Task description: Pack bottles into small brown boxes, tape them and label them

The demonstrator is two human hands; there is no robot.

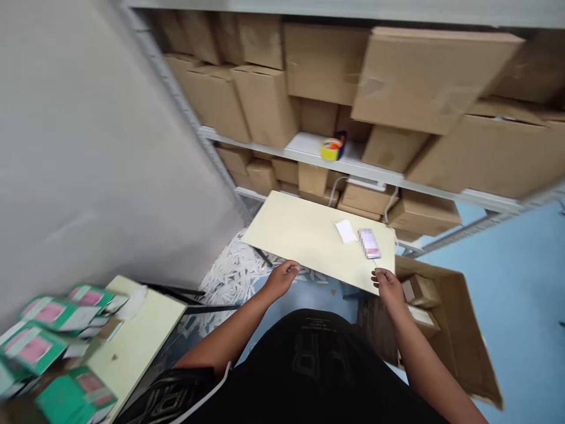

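My left hand (281, 279) hovers at the front edge of the cream table (291, 227), its fingers loosely curled and apart, with nothing visible in them. Over the table's front right corner is my right hand (389, 288), fingers slightly spread, and I make out nothing held in it. Just beyond those fingers lies a phone (369, 244) with its screen lit and blurred out, a pale cable at its near end. Beside the phone, to the left, rests a small white sheet of paper (346, 231).
Shelves ahead hold several cardboard boxes (326, 62) and a roll of yellow tape (330, 149). An open carton (459, 330) with small boxes stands right. Green-and-pink packages (48, 312) lie on a side table (148, 306). Paper shreds (232, 277) cover the floor near the wall.
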